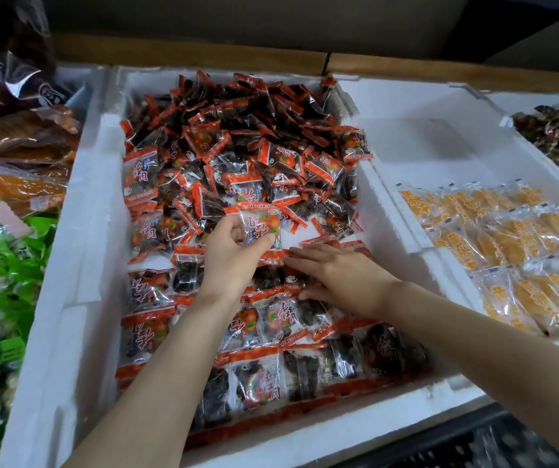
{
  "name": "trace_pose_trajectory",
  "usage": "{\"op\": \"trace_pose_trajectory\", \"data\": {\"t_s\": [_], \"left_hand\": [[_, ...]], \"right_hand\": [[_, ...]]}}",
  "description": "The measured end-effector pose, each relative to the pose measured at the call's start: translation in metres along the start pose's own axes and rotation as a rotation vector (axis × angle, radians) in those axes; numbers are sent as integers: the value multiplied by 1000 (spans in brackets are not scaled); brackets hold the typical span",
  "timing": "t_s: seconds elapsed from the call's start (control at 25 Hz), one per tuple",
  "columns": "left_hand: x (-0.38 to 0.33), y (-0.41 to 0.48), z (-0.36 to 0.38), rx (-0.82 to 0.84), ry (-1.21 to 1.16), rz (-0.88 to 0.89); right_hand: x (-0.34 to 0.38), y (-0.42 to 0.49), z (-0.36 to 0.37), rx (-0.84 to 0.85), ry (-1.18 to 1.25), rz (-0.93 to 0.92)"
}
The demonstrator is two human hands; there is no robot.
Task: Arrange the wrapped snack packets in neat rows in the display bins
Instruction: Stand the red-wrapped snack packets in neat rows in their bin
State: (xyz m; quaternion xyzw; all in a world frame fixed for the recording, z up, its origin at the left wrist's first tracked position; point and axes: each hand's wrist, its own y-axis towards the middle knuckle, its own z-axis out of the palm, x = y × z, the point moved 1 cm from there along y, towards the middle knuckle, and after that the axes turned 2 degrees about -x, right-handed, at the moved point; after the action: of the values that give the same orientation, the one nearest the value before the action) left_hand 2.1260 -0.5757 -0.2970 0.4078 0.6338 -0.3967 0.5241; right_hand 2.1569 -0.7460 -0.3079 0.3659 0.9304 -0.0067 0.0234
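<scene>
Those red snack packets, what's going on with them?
A person is tidying them in a white foam bin. The left hand pinches one packet, while the right hand rests flat on the near rows. Packets at the front lie in rows; those at the back are a loose heap.

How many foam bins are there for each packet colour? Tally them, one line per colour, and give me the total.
red-orange-packet bin: 1
yellow-packet bin: 1
dark-packet bin, far right: 1
Total: 3
The bags at the left edge show no clear bin walls, so nothing is counted there.
</scene>
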Motion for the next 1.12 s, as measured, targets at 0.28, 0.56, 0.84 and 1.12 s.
{"op": "trace_pose_trajectory", "data": {"t_s": [0.28, 0.56, 0.84, 1.12], "left_hand": [[3, 0, -1, 36, 64, -3], [2, -8, 9, 161, 160, 82], [7, -2, 6, 121, 72, 16], [16, 3, 5, 104, -43, 9]], "right_hand": [[-1, 3, 1, -43, 128, 95], [-25, -27, -17, 97, -130, 446], [-38, -19, -11, -71, 210, 527], [-61, 41, -17, -157, 26, 615]]}}
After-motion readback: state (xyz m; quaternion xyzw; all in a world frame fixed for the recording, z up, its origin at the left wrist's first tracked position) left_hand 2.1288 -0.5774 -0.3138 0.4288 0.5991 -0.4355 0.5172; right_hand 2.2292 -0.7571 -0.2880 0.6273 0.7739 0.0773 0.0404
